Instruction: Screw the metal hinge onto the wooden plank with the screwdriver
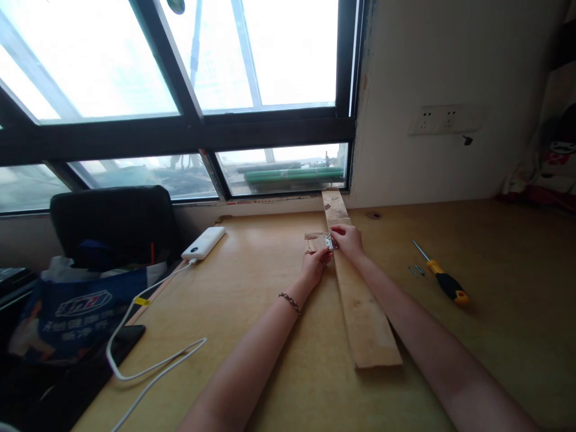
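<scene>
Arms outstretched, left hand and right hand fingers pinching hinge on plank

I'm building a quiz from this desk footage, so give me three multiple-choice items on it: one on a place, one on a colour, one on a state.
1. Where does the screwdriver lie?
A. on the plank
B. on the desk right of the plank
C. on the chair

2. What colour is the power bank?
A. white
B. red
C. green

3. What are both hands doing?
A. resting flat on the desk
B. gripping the screwdriver
C. pinching a small metal hinge at the plank's edge

Answers:
1 B, it rests on the desk, clear of the plank.
2 A, its case is white, with a white cable attached.
3 C, left hand and right hand meet on the hinge.
</scene>
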Available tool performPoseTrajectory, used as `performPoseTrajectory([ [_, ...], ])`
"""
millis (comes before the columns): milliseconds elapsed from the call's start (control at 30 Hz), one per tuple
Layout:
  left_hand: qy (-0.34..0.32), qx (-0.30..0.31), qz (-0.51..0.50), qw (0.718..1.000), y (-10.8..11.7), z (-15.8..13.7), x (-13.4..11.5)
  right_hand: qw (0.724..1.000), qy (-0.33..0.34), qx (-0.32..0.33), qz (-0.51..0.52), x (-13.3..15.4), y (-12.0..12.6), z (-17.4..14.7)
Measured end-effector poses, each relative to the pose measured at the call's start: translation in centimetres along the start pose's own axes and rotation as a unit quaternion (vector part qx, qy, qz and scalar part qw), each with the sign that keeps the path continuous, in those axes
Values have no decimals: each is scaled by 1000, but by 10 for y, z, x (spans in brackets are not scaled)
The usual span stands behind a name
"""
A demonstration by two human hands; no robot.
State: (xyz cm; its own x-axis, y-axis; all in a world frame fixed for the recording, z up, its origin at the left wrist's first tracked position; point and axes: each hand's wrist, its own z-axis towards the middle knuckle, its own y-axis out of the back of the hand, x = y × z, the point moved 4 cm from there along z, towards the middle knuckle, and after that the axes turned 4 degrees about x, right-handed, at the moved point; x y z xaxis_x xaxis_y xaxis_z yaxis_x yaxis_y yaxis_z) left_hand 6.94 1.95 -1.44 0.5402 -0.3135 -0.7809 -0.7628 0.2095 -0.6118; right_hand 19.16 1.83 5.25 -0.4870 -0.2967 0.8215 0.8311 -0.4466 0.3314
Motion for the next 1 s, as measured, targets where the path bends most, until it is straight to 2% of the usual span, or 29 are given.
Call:
performPoseTrajectory([
  [533,-10,3,-15,1000,-3,-2,-2,993,90,40,-71,11,-2,-7],
  [700,-12,6,-14,1000,-3,-2,-3,991,88,16,-101,14,1,-9],
  [1000,-16,7,-17,1000,-4,-5,-5,989,87,21,-117,16,1,-9],
])
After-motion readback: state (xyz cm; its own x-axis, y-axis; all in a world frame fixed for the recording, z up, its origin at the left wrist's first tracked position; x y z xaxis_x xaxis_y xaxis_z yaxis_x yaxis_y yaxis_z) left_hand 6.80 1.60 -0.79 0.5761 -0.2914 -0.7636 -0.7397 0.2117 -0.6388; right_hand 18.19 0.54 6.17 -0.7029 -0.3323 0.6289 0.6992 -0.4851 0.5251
